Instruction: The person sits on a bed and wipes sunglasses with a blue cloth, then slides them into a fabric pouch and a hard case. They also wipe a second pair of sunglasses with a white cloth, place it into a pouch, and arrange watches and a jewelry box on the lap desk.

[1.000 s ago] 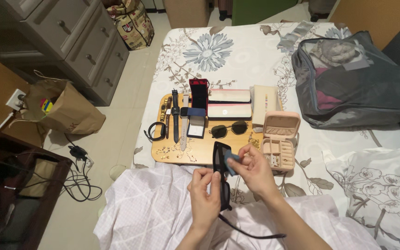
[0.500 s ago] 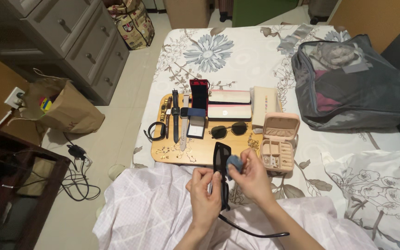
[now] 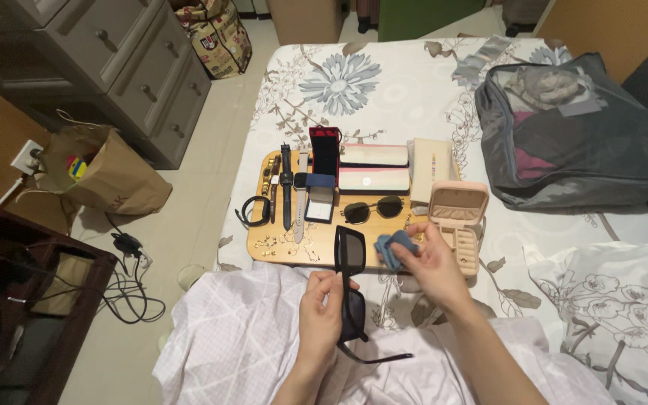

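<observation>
Two hands: left hand [image 3: 319, 313] grasping black sunglasses [image 3: 351, 279]; right hand [image 3: 430, 264] clutching blue cloth [image 3: 391, 248], near tray [image 3: 324, 247] front edge

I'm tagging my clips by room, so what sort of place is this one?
Most likely a bedroom at home: a bed with a floral bedsheet, a grey chest of drawers beside it, and a wooden tray of watches and jewellery on the bed.

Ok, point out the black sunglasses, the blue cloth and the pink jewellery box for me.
black sunglasses [image 3: 350, 251]: head view, on the upper lens.
blue cloth [image 3: 390, 249]: head view, on the bunched fabric beside the fingers.
pink jewellery box [image 3: 458, 202]: head view, on the raised lid.
</observation>
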